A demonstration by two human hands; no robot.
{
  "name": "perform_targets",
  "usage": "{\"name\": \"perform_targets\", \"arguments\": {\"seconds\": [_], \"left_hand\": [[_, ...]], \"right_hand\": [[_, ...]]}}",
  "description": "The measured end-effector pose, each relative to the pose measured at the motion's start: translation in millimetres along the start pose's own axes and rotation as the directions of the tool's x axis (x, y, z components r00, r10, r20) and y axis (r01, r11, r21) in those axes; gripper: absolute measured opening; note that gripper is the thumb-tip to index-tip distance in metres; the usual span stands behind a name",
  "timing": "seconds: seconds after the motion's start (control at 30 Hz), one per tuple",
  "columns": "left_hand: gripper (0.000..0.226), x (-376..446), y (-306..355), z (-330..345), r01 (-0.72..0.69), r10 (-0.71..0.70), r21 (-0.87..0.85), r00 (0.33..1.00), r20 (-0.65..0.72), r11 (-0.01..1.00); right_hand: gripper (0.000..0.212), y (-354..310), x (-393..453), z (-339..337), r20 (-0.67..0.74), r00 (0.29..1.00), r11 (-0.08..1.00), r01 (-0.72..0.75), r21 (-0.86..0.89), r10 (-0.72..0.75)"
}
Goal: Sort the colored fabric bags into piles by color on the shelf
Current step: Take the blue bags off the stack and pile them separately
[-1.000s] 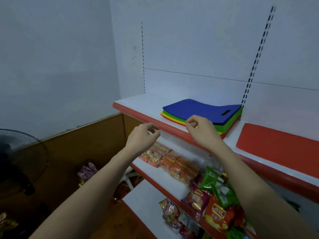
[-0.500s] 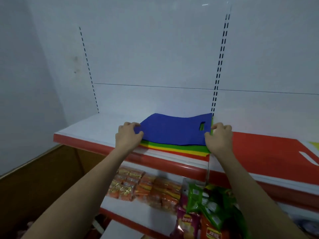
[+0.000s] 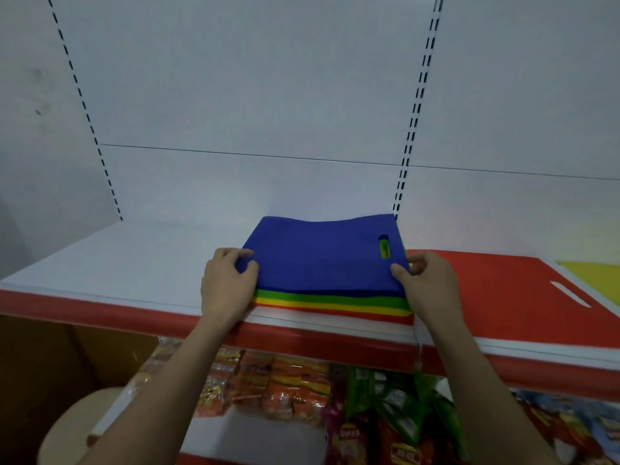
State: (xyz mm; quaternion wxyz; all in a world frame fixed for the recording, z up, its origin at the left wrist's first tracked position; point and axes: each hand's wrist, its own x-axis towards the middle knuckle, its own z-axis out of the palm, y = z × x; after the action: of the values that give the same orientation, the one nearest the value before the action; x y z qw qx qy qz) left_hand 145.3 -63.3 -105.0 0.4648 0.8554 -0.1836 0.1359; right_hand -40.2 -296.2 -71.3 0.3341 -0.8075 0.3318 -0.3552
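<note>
While both hands pinch it, blue bag (image 3: 322, 256) tops stack, left hand (image 3: 228, 283), right hand (image 3: 429, 283)

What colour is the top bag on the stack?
Blue; the top bag shows clearly in the head view.

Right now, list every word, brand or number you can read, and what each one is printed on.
"Lay's", only roughly legible: dark red snack packet on the lower shelf.
Orange snack packets: print too blurred to read.
Green snack packets: print too blurred to read.
Blue bag: no text.
</note>
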Motion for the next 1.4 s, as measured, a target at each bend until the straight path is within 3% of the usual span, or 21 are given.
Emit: {"name": "perform_targets", "arguments": {"seconds": [0.1, 0.37, 0.6, 0.7, 0.77, 0.83, 0.9, 0.97, 1.03, 1.1, 1.23, 1.33, 1.4], "left_hand": [[0.031, 2, -5, 0, 0.015, -0.016, -0.059, 1.000, -0.015, 0.998], [0.049, 4, -2, 2, 0.043, -0.044, 0.044, 0.999, 0.027, 0.998], [0.037, 17, -5, -2, 0.108, -0.112, 0.035, 0.983, 0.146, 0.994], [0.037, 24, 7, -15, 0.114, -0.160, 0.202, 0.959, 0.233, 0.973], [0.032, 27, 21, -27, 0.010, -0.096, 0.368, 0.972, 0.216, 0.930], [0.024, 29, 35, -38, -0.083, 0.009, 0.396, 0.983, 0.186, 0.915], [0.016, 33, 44, -47, -0.104, 0.060, 0.207, 0.976, 0.209, 0.973], [0.016, 34, 51, -52, -0.038, 0.073, -0.125, 0.956, 0.284, 0.991], [0.016, 29, 59, -56, 0.084, 0.083, -0.393, 0.918, 0.388, 0.916], [0.028, 20, 71, -55, 0.195, 0.135, -0.546, 0.852, 0.506, 0.815], [0.040, -9, 103, -38, 0.259, 0.242, -0.593, 0.736, 0.632, 0.762], [0.040, -35, 128, -17, 0.263, 0.265, -0.572, 0.687, 0.677, 0.777], [0.043, -51, 145, -2, 0.184, 0.290, -0.539, 0.679, 0.674, 0.822]], "right_hand": [[0.029, 5, 0, 3, -0.053, 0.998, 1.000, 0.017, -0.011, -0.018], [0.010, 4, 1, 1, -0.109, 0.993, 0.995, 0.024, -0.097, -0.035], [0.015, -1, -1, 0, -0.089, 0.995, 0.982, -0.054, -0.180, 0.038], [0.016, -13, -3, 0, -0.090, 0.995, 0.979, -0.059, -0.193, 0.043], [0.018, -22, -4, -2, -0.119, 0.993, 0.973, -0.018, -0.230, -0.009], [0.017, -33, -6, -8, -0.149, 0.989, 0.988, -0.015, -0.151, -0.008], [0.016, -44, -12, -20, -0.167, 0.985, 0.998, -0.044, 0.049, 0.052], [0.014, -50, -21, -35, -0.186, 0.978, 0.981, -0.058, 0.186, 0.093], [0.006, -50, -34, -53, -0.214, 0.969, 0.963, -0.068, 0.260, 0.126], [0.009, -47, -50, -74, -0.246, 0.957, 0.949, -0.077, 0.307, 0.157], [0.032, -35, -86, -115, -0.311, 0.939, 0.964, -0.066, 0.257, 0.147], [0.030, -20, -108, -151, -0.347, 0.925, 0.978, -0.094, 0.186, 0.155], [0.029, -5, -119, -178, -0.359, 0.913, 0.974, -0.130, 0.187, 0.191]]}}
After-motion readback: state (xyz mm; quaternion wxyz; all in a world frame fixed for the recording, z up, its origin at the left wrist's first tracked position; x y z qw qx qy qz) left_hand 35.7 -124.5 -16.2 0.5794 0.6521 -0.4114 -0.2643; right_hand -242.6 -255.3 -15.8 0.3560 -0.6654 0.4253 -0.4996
